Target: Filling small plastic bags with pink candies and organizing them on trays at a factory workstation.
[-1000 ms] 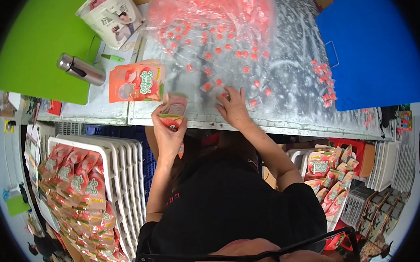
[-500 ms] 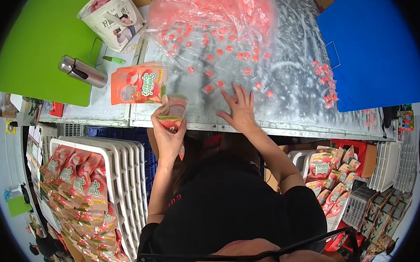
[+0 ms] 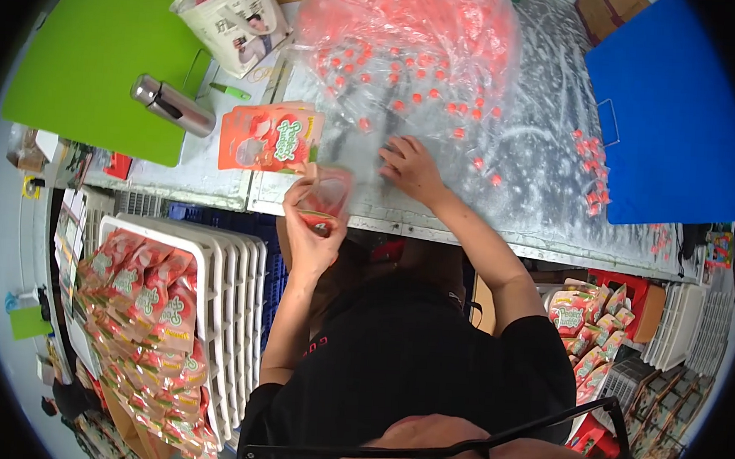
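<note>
My left hand (image 3: 311,236) grips an unsealed red-and-clear pouch (image 3: 334,190) at the table's front edge, its mouth tipped toward my right hand. My right hand (image 3: 414,172) rests on the metal tabletop with its fingers curled in; whatever lies under them is hidden. Small wrapped red candies (image 3: 459,133) are scattered beyond and to the right of that hand. Behind them spreads a large clear plastic bag (image 3: 412,16) full of the same candies. Beside the left hand lies a stack of flat printed pouches (image 3: 260,145).
On the left stand a steel flask (image 3: 174,107), a green-handled knife (image 3: 232,91), a white tote bag (image 3: 233,23) and a green board (image 3: 102,58). A blue board (image 3: 673,112) is at right, near more candies (image 3: 591,170). Below left, filled pouches (image 3: 152,301) lie against stacked white crates (image 3: 235,306).
My right hand has drawn in its spread fingers and covers where several loose candies lay. The left hand still holds the pouch, now tilted more toward the right. The whole view has shifted slightly.
</note>
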Available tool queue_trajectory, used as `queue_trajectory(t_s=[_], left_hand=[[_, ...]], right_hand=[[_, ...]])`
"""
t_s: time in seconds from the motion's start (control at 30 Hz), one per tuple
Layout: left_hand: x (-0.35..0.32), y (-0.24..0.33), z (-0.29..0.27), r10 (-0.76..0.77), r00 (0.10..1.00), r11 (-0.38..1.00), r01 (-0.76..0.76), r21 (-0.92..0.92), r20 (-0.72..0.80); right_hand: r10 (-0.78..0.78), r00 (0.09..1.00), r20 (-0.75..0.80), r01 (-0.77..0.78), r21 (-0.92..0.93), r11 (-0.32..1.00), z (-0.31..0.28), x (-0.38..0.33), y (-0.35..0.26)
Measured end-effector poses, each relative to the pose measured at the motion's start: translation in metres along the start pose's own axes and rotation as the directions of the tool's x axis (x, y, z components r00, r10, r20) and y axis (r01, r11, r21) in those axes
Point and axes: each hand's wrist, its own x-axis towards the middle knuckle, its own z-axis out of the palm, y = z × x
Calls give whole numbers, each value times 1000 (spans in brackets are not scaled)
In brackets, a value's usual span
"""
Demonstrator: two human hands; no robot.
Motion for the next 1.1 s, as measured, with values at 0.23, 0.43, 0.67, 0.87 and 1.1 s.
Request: queue_trajectory(t_s=[0.23, 0.43, 0.67, 0.87, 1.1], left_hand=[[7, 5, 21, 198, 980, 978, -196, -71, 27], [13, 5, 38, 271, 957, 950, -283, 133, 102], [13, 5, 62, 307, 949, 941, -314, 129, 72], [11, 12, 63, 317, 946, 920, -325, 217, 72], [11, 10, 63, 270, 958, 948, -281, 148, 93]], right_hand=[[31, 998, 62, -24, -117, 993, -5, -19, -2], [642, 765, 36, -304, 901, 311, -69, 29, -59], [679, 717, 158, -126, 987, -97, -92, 51, -121], [633, 774, -1, -137, 976, 169, -82, 43, -124], [579, 815, 11, -160, 965, 206, -92, 59, -120]])
